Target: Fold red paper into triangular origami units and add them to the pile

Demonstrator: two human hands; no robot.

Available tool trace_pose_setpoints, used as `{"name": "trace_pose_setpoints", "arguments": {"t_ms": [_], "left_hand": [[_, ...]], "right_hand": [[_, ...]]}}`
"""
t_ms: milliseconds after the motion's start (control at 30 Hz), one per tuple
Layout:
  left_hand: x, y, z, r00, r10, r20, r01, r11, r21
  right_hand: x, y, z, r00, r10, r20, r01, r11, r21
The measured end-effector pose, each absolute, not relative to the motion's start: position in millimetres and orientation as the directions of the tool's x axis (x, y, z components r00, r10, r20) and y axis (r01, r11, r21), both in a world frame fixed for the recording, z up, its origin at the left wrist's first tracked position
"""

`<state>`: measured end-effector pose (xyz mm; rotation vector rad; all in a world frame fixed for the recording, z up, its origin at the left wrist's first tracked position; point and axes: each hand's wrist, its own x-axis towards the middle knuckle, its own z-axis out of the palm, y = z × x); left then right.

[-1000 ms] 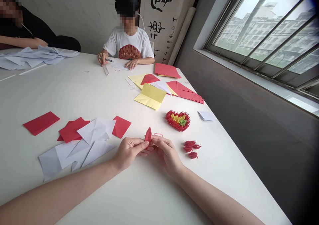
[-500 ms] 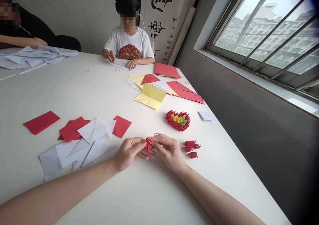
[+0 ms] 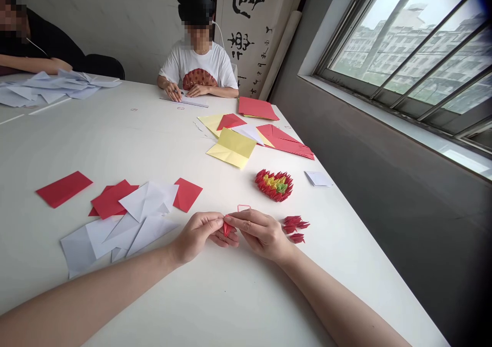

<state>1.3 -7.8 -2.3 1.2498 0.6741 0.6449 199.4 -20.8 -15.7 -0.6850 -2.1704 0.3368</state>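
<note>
Grips L (image 3: 200, 233), R (image 3: 262, 231) pinch paper (image 3: 226, 228) (betw.)

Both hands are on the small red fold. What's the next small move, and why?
Probably pinch the crease tight between the fingertips. The left hand and right hand grip the red fold from both sides just above the table, with only its tip showing. Finished red units beside the right hand look sharply creased.

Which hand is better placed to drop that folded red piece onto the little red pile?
Likely the right hand: it lies just beside the pile, while the left hand sits farther off, across the red piece.
</note>
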Motion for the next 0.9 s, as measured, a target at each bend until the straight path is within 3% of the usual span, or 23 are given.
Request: {"name": "trace_pose_setpoints", "arguments": {"t_ms": [133, 233, 300, 433, 633, 900], "left_hand": [[2.7, -7.7, -1.7, 0.628, 0.764, -0.148, -0.04, 0.222, 0.974], [4.9, -7.3, -2.4, 0.61, 0.771, -0.181, -0.015, 0.239, 0.971], [5.9, -6.9, -2.7, 0.627, 0.757, -0.182, 0.003, 0.232, 0.973], [4.5, -5.6, -1.8, 0.678, 0.708, -0.196, 0.076, 0.199, 0.977], [-0.3, -2.8, 1.7, 0.751, 0.623, -0.22, 0.121, 0.197, 0.973], [7.9, -7.7, -1.1, 0.666, 0.736, -0.121, -0.08, 0.231, 0.97]], "right_hand": [[193.8, -25.6, -11.6, -0.475, 0.671, 0.57, 0.363, 0.739, -0.568], [184.8, -30.3, -8.6, -0.261, 0.884, 0.388, 0.302, 0.457, -0.837], [179.9, -31.9, -7.4, -0.183, 0.952, 0.245, 0.277, 0.289, -0.916], [177.6, -30.7, -4.9, -0.344, 0.937, 0.066, 0.306, 0.178, -0.935], [179.1, -30.4, -1.8, -0.511, 0.858, -0.053, 0.098, -0.003, -0.995], [162.2, -36.0, -2.7, -0.29, 0.952, 0.099, 0.07, 0.124, -0.99]]}}
